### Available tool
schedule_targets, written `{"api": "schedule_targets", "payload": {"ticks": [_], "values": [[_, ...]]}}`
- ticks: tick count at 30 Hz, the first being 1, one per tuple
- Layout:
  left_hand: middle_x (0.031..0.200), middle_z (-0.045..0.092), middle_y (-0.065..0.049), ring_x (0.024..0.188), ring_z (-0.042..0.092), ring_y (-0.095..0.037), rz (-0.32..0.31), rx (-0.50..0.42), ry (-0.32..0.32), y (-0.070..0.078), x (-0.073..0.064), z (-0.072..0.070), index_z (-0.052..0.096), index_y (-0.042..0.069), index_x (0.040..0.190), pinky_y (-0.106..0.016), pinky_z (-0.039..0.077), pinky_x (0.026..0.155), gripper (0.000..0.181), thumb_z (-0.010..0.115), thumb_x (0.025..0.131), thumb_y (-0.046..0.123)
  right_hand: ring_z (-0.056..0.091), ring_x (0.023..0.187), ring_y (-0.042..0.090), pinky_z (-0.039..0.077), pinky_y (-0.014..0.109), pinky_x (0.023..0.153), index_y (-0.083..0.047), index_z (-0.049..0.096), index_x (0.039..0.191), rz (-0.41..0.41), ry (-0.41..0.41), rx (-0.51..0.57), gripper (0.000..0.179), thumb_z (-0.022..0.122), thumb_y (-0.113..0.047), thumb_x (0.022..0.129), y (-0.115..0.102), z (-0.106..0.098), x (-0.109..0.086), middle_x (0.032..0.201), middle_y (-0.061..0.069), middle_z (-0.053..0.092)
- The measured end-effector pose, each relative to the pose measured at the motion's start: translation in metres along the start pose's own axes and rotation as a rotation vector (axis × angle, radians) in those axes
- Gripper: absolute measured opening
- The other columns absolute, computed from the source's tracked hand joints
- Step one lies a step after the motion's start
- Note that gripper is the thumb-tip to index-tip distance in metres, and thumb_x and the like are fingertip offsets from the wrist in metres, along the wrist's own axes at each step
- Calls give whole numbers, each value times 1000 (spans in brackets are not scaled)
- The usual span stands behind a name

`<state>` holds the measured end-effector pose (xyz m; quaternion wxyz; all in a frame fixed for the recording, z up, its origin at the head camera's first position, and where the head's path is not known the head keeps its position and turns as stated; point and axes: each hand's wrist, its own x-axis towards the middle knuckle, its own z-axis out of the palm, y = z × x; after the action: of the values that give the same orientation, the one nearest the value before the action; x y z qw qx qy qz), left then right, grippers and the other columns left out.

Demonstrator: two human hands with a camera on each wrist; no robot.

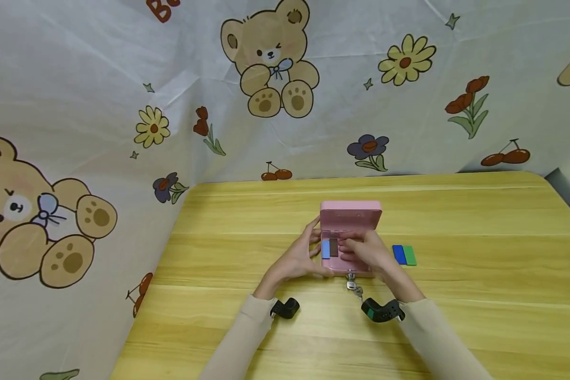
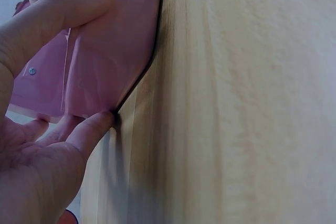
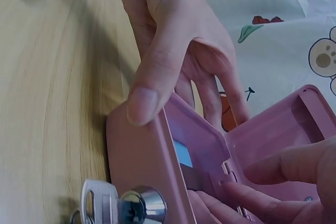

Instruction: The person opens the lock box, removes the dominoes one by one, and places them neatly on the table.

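One pink box (image 1: 337, 265) on the counter (image 1: 247, 211), open, lid (image 1: 351, 217) standing up at the far side. Left hand (image 1: 296, 257) at its left side, right hand (image 1: 368, 249) reaching in from the right.

Left thumb (image 2: 79, 9) laid on the front wall, left fingers (image 2: 89, 135) against the left side, so basically gripping the near left corner. Pretty wide gap between thumb and fingers, with the corner of the box in it.

Right fingers (image 3: 257, 203) bent and down inside the box, thumb fairly close to them. Can't tell if pinching something or just touching the bottom, tips being mostly hidden down there.

Inside, over on the left: light blue piece (image 1: 325, 249) along the left wall, brown piece (image 1: 334, 247) just beside it, on the side nearer the right hand. Outside, right of the box: dark blue piece (image 1: 399, 255) and green piece (image 1: 409, 255), flat on the counter, side by side. Touching or overlapping, hard to say which.

Up front, a shiny lock (image 3: 152, 203) with a key (image 3: 100, 203) stuck in it, plus another key (image 1: 359, 293) trailing toward the near side.

Otherwise: pale sleeves (image 1: 249, 322), black mounts (image 1: 287, 307) on both wrists, and white cloth (image 1: 185, 53) with bears and flowers behind the counter and along its left.
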<state>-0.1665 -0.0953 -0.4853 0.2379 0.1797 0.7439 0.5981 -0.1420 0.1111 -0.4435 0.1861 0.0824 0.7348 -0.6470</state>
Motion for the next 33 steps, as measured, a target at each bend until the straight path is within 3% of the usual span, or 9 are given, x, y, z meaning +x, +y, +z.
{"api": "schedule_targets", "payload": {"ticks": [10, 17, 25, 33], "values": [[160, 35, -13, 150, 36, -30, -7, -3, 6, 0, -2, -2, 3, 25, 169, -28, 42, 119, 140, 93, 68, -10, 69, 86, 13, 66, 26, 79, 22, 53, 135, -14, 35, 76, 35, 51, 5, 104, -1, 10, 3, 117, 30, 65], [160, 35, -13, 150, 36, -31, -19, 1, 14, 1, -3, -2, 4, 26, 169, -28, 42, 119, 140, 93, 68, -10, 71, 87, 15, 66, 26, 80, 21, 54, 133, -28, 55, 77, 34, 55, 8, 101, 2, 12, 6, 123, 35, 64], [159, 35, -13, 150, 35, -30, -19, -9, 12, 1, -2, -1, 4, 25, 169, -28, 41, 120, 138, 93, 69, -10, 73, 99, 28, 62, 21, 77, 18, 64, 125, -65, 95, -87, 35, 65, 13, 91, 8, 12, 11, 116, 31, 70], [158, 37, -12, 149, 37, -28, -20, -12, 4, 4, -1, 1, 5, 25, 169, -27, 41, 120, 138, 92, 68, -12, 72, 99, 31, 65, 26, 74, 17, 64, 124, -55, 107, -141, 31, 67, 12, 93, 11, 16, 14, 119, 33, 67]]}}
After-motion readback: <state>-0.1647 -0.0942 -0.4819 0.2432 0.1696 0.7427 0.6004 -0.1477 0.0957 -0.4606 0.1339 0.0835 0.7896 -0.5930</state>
